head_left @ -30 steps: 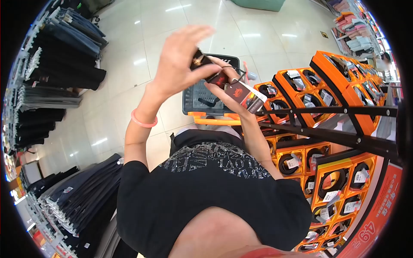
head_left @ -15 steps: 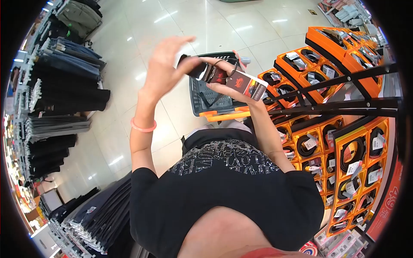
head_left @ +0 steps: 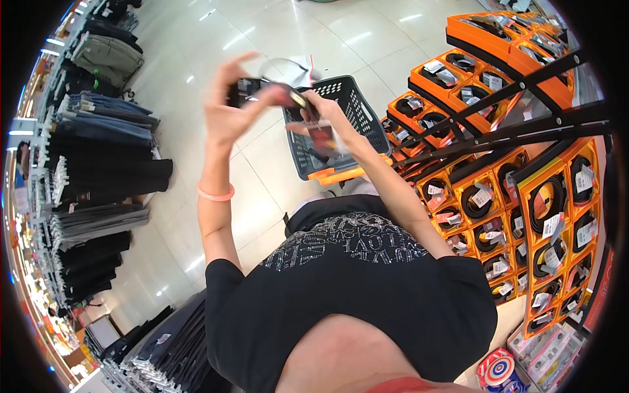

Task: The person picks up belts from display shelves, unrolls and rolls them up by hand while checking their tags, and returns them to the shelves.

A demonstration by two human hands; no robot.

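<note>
A black belt (head_left: 244, 93) with a shiny buckle-like part is held between my two hands, above the shopping basket (head_left: 359, 98). My left hand (head_left: 228, 108), a pink bracelet on its wrist, grips the belt with thumb and fingers around it. My right hand (head_left: 333, 118) closes on the belt's other part, where dark red hang tags (head_left: 321, 136) dangle, smeared by motion. Beyond the hands a thin dark loop (head_left: 285, 62) arcs out, with a red-and-white piece at its end; what it belongs to I cannot tell.
Right of me, orange display boxes (head_left: 478, 196) hold several coiled belts, crossed by a black metal rail (head_left: 485, 141). Trousers (head_left: 111, 173) hang along the left, with more dark trousers (head_left: 177, 334) at the lower left. The basket's orange handle (head_left: 344, 175) is near my waist.
Both hands have shifted left, the right one more, and turned the belt. The tags, flat and readable before, now hang down blurred. The basket shows more fully.
</note>
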